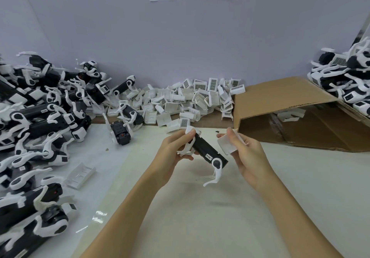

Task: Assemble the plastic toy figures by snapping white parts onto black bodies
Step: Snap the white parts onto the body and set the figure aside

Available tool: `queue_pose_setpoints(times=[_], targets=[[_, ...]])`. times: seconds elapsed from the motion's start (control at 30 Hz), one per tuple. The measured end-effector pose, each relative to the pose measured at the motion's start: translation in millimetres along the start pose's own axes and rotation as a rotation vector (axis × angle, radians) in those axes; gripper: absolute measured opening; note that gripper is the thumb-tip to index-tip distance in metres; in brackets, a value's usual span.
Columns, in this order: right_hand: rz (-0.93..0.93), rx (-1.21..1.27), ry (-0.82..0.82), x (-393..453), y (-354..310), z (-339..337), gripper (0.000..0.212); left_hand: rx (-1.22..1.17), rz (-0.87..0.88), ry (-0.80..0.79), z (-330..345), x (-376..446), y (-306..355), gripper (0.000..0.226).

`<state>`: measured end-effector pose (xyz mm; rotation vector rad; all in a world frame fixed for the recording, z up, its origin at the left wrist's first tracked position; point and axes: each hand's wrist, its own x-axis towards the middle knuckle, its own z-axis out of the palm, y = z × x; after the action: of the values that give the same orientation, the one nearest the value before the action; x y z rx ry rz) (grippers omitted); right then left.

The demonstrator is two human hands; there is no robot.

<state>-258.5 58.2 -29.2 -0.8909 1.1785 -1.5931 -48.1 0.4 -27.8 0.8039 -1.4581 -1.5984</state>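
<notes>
My left hand point(176, 147) grips the upper end of a black toy body point(208, 151) with white legs, held tilted above the table. One white leg point(215, 174) hangs from its lower right end. My right hand point(248, 153) holds a white box-shaped part point(227, 142) just right of the black body, close to it but apart. A heap of loose white parts point(190, 97) lies along the back wall.
A big pile of black-and-white figures point(40, 117) fills the left side. One single figure point(121, 131) and a loose white part point(80, 175) lie near it. An open cardboard box point(290, 101) lies on its side at right, more figures point(346, 79) stacked behind it.
</notes>
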Motion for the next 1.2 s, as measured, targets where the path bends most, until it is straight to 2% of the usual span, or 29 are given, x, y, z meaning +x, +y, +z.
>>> queue_pose_setpoints(times=[0.1, 0.2, 0.27, 0.37, 0.4, 0.47, 0.57, 0.67, 0.83, 1.0, 1.1, 1.2], targets=[[-0.009, 0.098, -0.002, -2.7, 0.1, 3.8, 0.026, 0.007, 0.0, 0.003, 1.5, -1.0, 1.0, 0.048], [-0.078, -0.162, 0.091, -4.4, 3.6, 7.2, 0.018, 0.026, 0.006, -0.008, 3.4, -2.0, 1.8, 0.05], [-0.073, -0.321, 0.087, -3.9, 7.0, 10.1, 0.03, 0.072, 0.012, -0.006, 5.1, -2.6, 1.8, 0.053], [0.063, -0.328, -0.095, -4.9, 7.9, 14.9, 0.061, 0.156, 0.031, 0.007, 9.7, -4.0, 1.7, 0.062], [0.092, -0.334, -0.156, -5.8, 8.1, 16.4, 0.061, 0.168, 0.042, 0.013, 11.0, -4.5, 1.4, 0.062], [0.022, -0.444, -0.202, -7.8, 9.2, 16.9, 0.049, 0.172, 0.064, 0.03, 12.1, -4.8, 1.3, 0.06], [-0.117, -0.598, -0.119, -11.7, 12.9, 18.6, 0.044, 0.194, 0.097, 0.049, 13.2, -5.3, 2.0, 0.073], [-0.155, -0.575, -0.09, -13.6, 14.3, 22.0, 0.039, 0.213, 0.121, 0.049, 14.6, -6.0, 3.3, 0.081], [-0.238, -0.515, -0.002, -16.1, 10.0, 24.1, 0.038, 0.208, 0.113, 0.054, 18.7, -5.4, 1.4, 0.039], [-0.311, -0.535, 0.087, -15.4, 8.3, 22.5, 0.032, 0.199, 0.133, 0.052, 18.5, -5.6, 2.1, 0.036], [-0.313, -0.525, 0.172, -13.7, 6.0, 19.7, 0.039, 0.213, 0.127, 0.05, 20.5, -5.3, 1.7, 0.028], [-0.286, -0.577, 0.076, -16.2, 4.7, 18.5, 0.034, 0.239, 0.145, 0.071, 23.1, -5.6, -0.6, 0.018]])
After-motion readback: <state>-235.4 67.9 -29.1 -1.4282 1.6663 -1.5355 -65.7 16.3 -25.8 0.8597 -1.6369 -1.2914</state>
